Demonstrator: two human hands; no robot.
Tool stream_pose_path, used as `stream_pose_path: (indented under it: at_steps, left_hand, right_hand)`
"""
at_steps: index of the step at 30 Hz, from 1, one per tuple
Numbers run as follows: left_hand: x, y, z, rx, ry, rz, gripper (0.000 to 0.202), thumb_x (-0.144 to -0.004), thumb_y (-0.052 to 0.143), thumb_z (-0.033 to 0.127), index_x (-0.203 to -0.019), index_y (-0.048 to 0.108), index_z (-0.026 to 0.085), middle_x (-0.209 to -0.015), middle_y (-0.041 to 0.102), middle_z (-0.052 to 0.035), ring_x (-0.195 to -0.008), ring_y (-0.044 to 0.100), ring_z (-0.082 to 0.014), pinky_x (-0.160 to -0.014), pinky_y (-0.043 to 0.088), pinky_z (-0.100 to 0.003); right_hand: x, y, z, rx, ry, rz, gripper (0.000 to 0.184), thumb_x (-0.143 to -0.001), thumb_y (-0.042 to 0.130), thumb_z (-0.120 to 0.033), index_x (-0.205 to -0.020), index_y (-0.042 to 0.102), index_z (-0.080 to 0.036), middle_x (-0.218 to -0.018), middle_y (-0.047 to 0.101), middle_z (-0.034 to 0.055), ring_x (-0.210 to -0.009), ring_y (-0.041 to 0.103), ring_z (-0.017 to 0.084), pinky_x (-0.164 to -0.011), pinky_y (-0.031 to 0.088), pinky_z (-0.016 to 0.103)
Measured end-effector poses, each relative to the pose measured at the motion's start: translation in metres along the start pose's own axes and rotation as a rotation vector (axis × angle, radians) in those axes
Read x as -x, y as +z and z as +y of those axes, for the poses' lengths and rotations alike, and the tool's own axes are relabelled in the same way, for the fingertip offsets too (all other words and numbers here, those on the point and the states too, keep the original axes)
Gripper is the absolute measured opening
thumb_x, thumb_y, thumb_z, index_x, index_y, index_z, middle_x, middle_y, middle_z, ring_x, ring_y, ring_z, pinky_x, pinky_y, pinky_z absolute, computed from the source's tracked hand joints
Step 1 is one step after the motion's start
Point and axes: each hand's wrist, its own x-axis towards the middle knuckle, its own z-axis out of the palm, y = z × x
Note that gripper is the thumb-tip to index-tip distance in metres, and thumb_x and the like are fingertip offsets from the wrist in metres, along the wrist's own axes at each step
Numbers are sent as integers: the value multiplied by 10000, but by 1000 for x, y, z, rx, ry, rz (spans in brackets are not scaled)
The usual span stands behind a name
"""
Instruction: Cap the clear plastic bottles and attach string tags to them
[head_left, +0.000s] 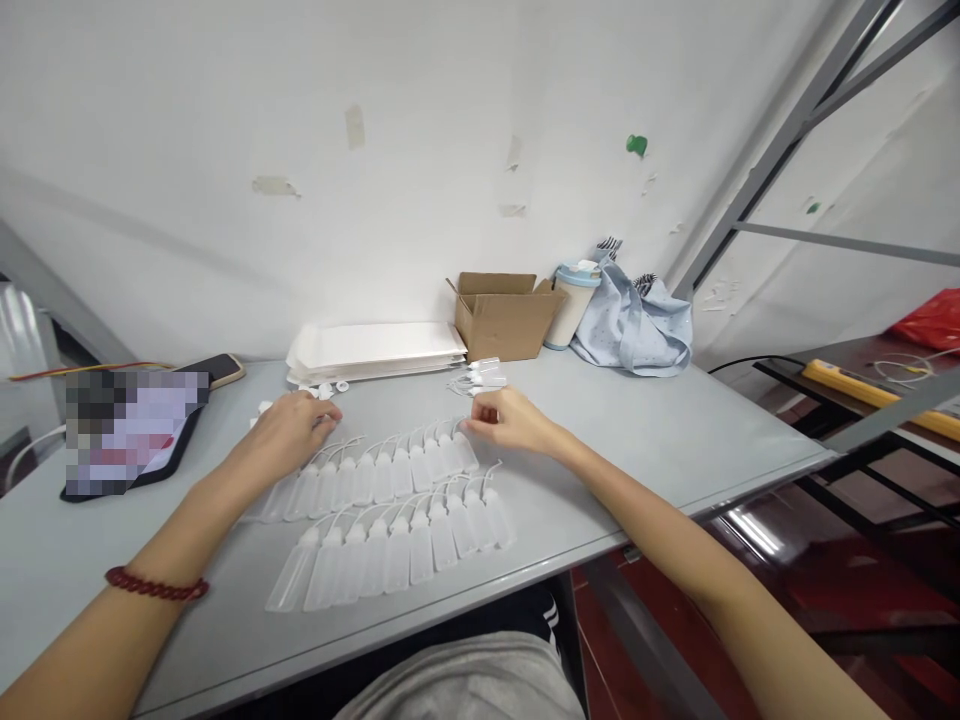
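Two rows of translucent white plastic bottles lie on the grey table, the front row (375, 560) nearer me and the back row (382, 475) behind it. Each bottle has a narrow neck with a thin curved tube. Over the left end of the back row rests my left hand (285, 440), its fingers loosely bent and apart with nothing seen between them. My right hand (510, 420) is at the right end of that row, fingertips pinched beside the last tubes; what they grip, if anything, is too small to make out. Behind it lie a few more bottles (486, 373).
Small white caps (324, 390) lie near a stack of white sheets (375, 350). Along the wall stand an open cardboard box (502, 325), a lidded cup (572, 305) and a light blue cloth bag (637, 325). A phone (225, 370) and a blurred-screen device (161, 460) lie left.
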Motion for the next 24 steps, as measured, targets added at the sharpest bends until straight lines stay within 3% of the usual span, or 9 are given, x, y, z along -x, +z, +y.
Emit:
stream_pose_path:
  at_steps: [3,7,10,16,21,24]
  left_hand:
    - [-1,4,-1,5,-10,-17,372,-797,380,280,-839,733,170,-862,692,-154,-819,640,-302,-708,480,-379]
    - [-2,8,-2,2,-30,-44,363,-786,352,301,-817,689,169,-875,677,-159,-805,636,-301,-697,467,-373]
    - [-2,9,-1,-16,-20,-67,287,-780,349,304,-748,609,186,-811,657,-144,-777,624,-294,-683,451,-370]
    - [-1,9,1,-9,-37,-32,96,-764,374,292,-718,424,225,-736,626,-106,-723,607,-277,-625,429,-357]
    - [0,5,9,89,-83,60,138,-755,417,350,-783,454,221,-789,647,-92,-750,630,-285,-637,453,-365]
    - [3,-2,22,301,-122,112,217,-736,514,425,-810,510,221,-812,673,-62,-759,652,-256,-680,490,-351]
  right_hand:
    - [5,1,-12,-7,-1,-153,319,-772,626,-239,-522,443,-165,-497,453,-51,-491,360,67,-534,259,231]
    - [4,3,-13,49,22,-225,380,-764,605,-237,-480,363,-167,-466,354,-65,-486,291,59,-531,222,247]
    - [1,4,-8,83,61,-229,386,-765,598,-269,-475,366,-166,-469,347,-59,-495,282,64,-531,210,253]
    - [-3,6,0,142,147,-203,329,-764,600,-331,-507,478,-167,-502,481,-15,-511,366,87,-536,234,261]
    - [-5,8,6,134,140,-135,296,-746,613,-296,-523,459,-179,-523,522,3,-512,384,93,-536,255,262]
    - [-5,9,6,84,117,-45,249,-736,626,-269,-562,473,-181,-543,538,-1,-514,397,90,-538,280,255]
